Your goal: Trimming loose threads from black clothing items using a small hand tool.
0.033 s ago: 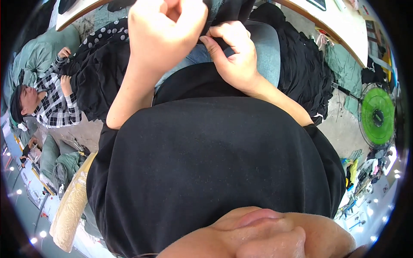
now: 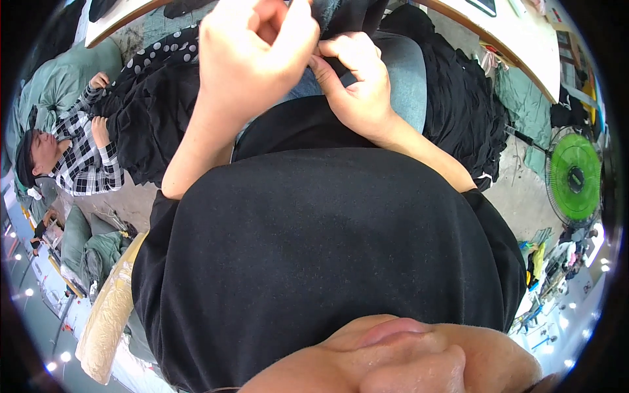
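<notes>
Both of my hands are raised close together over my lap, near the top of the head view. My left hand [image 2: 255, 65] is closed, its fingers curled in with the thumb against them; whatever it holds is too small or hidden to make out. Just to the right, my right hand [image 2: 357, 85] pinches an edge of black cloth [image 2: 357, 18] between thumb and forefinger. That cloth hangs behind the hands and runs out of the picture at the top. My blue jeans [image 2: 405, 72] show beneath.
Piles of black cloth [image 2: 458, 98] lie at my right, and more dark cloth [image 2: 154, 124] at my left. Pale tabletops [image 2: 517, 39] border the top. A green fan [image 2: 575, 177] stands far right. A person in a checked shirt [image 2: 88, 160] sits at left, near a wrapped roll [image 2: 108, 321].
My left hand has shifted slightly down and to the right, toward my right hand. The right hand has hardly moved and keeps its pinch.
</notes>
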Demonstrator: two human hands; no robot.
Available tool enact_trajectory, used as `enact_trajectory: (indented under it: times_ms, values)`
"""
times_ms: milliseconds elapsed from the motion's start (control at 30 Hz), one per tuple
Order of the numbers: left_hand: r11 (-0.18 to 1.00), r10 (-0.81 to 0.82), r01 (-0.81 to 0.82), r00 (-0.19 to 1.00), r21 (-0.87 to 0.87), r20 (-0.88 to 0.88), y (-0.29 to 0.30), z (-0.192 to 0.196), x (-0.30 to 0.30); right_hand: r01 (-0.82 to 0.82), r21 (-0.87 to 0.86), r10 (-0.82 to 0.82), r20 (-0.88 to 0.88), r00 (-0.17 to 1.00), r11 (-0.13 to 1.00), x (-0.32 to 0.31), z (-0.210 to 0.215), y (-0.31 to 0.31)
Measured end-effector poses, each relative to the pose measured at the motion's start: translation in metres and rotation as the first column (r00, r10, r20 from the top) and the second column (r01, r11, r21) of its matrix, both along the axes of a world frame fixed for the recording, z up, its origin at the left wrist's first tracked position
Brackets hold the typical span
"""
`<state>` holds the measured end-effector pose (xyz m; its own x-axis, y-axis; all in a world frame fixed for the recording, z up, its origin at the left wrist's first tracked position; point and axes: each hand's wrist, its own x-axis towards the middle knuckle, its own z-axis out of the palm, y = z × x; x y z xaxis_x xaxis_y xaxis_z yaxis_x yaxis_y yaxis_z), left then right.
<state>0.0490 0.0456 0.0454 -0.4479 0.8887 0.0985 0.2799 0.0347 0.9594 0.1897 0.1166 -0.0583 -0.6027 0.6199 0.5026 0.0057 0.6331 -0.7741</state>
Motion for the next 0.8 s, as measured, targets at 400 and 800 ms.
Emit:
enact_trajectory:
  times_ms: [400,800]
  values:
    - [0.993,-0.071,0.091,0.967,0.074,-0.244,-0.021,-0.023,0.004,0.091,0.014,-0.092,0.080,0.993,0.996,-0.003,-0.007,0.011]
    - [0.995,-0.058,0.075,0.964,0.059,-0.258,-0.019,-0.020,0.007,0.090,0.246,-0.130,0.151,0.980,0.965,-0.001,-0.002,0.024]
